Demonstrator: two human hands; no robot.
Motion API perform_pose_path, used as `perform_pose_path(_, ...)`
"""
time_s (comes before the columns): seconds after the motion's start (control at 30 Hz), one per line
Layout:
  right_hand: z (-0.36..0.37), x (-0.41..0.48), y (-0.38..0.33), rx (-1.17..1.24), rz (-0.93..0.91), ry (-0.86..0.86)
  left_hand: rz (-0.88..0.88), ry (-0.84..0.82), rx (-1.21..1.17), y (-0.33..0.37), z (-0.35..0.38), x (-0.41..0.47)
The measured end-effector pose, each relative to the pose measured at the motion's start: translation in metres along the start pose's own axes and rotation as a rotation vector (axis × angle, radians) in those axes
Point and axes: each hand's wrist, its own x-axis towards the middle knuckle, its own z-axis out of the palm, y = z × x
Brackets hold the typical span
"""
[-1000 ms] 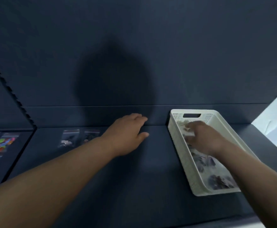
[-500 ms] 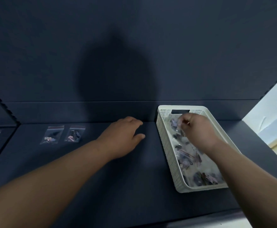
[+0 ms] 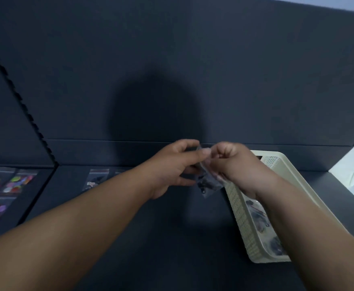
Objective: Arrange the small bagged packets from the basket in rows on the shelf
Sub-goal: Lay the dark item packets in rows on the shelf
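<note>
The dark back panel (image 3: 172,59) fills the far half of the view, with a head-shaped shadow on it. Below it runs the dark shelf (image 3: 130,238). The cream perforated basket (image 3: 240,217) stands on the shelf at the right, its long side running from near to far, and loose packets (image 3: 258,215) lie in its bottom.

Half a second ago the left hand lay flat on the shelf and the right hand reached down into the far end of the basket. Now both have risen and met in the air above the shelf, just left of the basket's far corner. The left hand (image 3: 172,164) has its thumb and curled fingers pinching the upper left edge of a clear bagged packet (image 3: 208,183). The right hand (image 3: 235,164) pinches the packet's upper right edge with its fingers curled in. The packet hangs between them, out of the basket and clear of the shelf, with small dark pieces inside it.

Farther left, one placed packet (image 3: 97,179) lies flat on the shelf near the back; the left forearm covers the spot beside it. Colourful packets (image 3: 18,182) lie in rows on the next shelf section at the far left.
</note>
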Motion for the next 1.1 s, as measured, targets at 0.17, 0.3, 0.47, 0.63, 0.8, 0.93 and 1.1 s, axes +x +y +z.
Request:
perform_pose_path(0.17,0.025,0.007,0.006,0.036,0.026,-0.065,0.013,0.116,0.041,-0.01,-0.017,-0.004)
perform_pose_path(0.3,0.038,0.018,0.011,0.038,0.088,-0.043,-0.002,0.266,0.012,-0.018,-0.039,-0.008)
perform_pose_path(0.47,0.067,0.026,0.017,-0.097,0.191,-0.225,-0.058,0.404,-0.008,-0.03,-0.071,-0.022)
perform_pose_path(0.63,0.093,0.047,0.028,-0.463,0.061,-0.155,-0.066,0.457,-0.021,-0.039,-0.096,-0.037)
perform_pose_path(0.8,0.11,0.015,0.039,-0.802,-0.249,0.041,-0.073,0.499,-0.05,-0.051,-0.116,-0.049)
perform_pose_path(0.93,0.127,-0.002,0.061,-1.008,-0.155,-0.144,-0.098,0.542,-0.085,-0.058,-0.128,-0.053)
perform_pose_path(1.1,0.143,0.031,0.076,-0.98,-0.284,-0.194,-0.107,0.56,-0.108,-0.059,-0.136,-0.058)
